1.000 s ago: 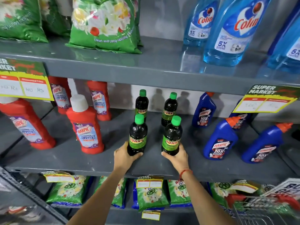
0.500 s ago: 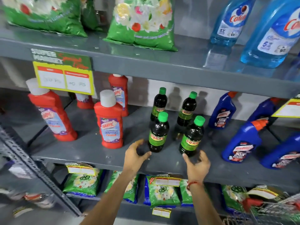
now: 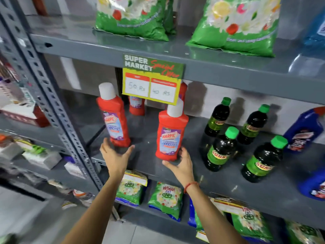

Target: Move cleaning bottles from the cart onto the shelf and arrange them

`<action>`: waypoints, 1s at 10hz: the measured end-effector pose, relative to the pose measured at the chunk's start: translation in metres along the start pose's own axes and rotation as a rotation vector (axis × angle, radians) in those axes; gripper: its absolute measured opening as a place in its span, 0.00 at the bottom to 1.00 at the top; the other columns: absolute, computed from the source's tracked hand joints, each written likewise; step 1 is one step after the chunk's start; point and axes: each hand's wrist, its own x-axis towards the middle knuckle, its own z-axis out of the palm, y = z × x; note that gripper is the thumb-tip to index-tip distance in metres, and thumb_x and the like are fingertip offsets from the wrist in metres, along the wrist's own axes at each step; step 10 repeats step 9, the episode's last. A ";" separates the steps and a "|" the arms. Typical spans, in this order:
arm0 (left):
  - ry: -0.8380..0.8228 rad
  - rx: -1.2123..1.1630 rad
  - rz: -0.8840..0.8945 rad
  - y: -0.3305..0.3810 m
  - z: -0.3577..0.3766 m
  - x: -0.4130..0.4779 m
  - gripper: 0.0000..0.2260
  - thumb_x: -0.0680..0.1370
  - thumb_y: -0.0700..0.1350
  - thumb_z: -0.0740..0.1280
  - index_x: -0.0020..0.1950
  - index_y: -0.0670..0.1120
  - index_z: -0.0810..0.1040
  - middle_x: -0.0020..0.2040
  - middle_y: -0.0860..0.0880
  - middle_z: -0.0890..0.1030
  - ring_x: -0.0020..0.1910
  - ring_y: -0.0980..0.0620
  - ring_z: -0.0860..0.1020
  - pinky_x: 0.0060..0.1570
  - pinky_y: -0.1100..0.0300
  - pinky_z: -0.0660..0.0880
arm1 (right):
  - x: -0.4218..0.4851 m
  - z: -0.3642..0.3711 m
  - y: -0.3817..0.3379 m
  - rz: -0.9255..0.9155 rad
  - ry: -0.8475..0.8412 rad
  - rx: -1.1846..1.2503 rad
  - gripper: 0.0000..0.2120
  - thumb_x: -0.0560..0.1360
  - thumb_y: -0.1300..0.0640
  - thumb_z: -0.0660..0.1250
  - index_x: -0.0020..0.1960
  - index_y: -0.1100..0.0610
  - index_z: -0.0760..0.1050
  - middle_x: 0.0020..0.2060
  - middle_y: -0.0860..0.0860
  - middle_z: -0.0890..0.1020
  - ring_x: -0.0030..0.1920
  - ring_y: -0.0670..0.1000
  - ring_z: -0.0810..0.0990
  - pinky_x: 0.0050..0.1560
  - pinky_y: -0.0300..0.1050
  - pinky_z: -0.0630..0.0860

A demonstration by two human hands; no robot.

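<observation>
Two red Harpic bottles with white caps stand at the front of the grey middle shelf. My left hand is open just below the left red bottle, fingers spread at its base. My right hand is open beside the base of the right red bottle, fingertips near its lower right side. Two more red bottles stand behind, partly hidden by a price card. To the right stand several dark Sunny bottles with green caps. The cart is out of view.
Blue Harpic bottles sit at the far right of the same shelf. Green detergent bags lie on the shelf above and green packets below. A perforated grey upright post borders the left; another rack with boxes lies beyond it.
My hands have let go of the two front Sunny bottles and moved left to the two front red Harpic bottles. The view has swung left, and the cart has left the frame.
</observation>
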 end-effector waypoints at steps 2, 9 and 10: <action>-0.029 0.129 -0.041 -0.010 0.004 0.038 0.48 0.62 0.53 0.78 0.73 0.39 0.55 0.71 0.37 0.66 0.70 0.39 0.65 0.69 0.45 0.64 | 0.009 0.020 -0.007 0.000 0.024 0.034 0.27 0.66 0.59 0.75 0.61 0.58 0.69 0.56 0.56 0.78 0.56 0.52 0.77 0.56 0.44 0.74; -0.049 0.124 -0.027 -0.010 0.006 0.049 0.38 0.62 0.50 0.77 0.66 0.42 0.65 0.62 0.39 0.75 0.61 0.38 0.74 0.61 0.44 0.72 | 0.021 0.026 -0.023 0.006 -0.085 -0.024 0.29 0.66 0.56 0.75 0.63 0.60 0.67 0.60 0.57 0.77 0.60 0.54 0.76 0.56 0.41 0.72; -0.049 0.124 -0.027 -0.010 0.006 0.049 0.38 0.62 0.50 0.77 0.66 0.42 0.65 0.62 0.39 0.75 0.61 0.38 0.74 0.61 0.44 0.72 | 0.021 0.026 -0.023 0.006 -0.085 -0.024 0.29 0.66 0.56 0.75 0.63 0.60 0.67 0.60 0.57 0.77 0.60 0.54 0.76 0.56 0.41 0.72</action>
